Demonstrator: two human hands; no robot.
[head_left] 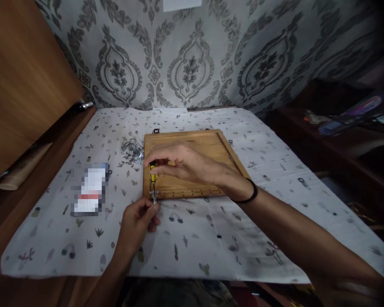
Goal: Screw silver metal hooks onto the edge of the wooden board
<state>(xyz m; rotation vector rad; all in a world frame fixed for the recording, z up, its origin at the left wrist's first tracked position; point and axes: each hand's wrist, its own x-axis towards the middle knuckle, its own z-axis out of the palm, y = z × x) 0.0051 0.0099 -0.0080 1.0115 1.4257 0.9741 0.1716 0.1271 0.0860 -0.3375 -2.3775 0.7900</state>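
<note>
Your right hand had its fingers wrapped around the screwdriver, whose long axis ran nearward to the hinge at the board's near left corner, where your left hand, the closer one, pinched the hinge.

The screwdriver is yellow-and-black, the panel honey-brown, the wallpaper grey-patterned.

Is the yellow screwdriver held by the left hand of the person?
No, the right hand grips the yellow screwdriver, while the left hand holds the metal piece.
</note>
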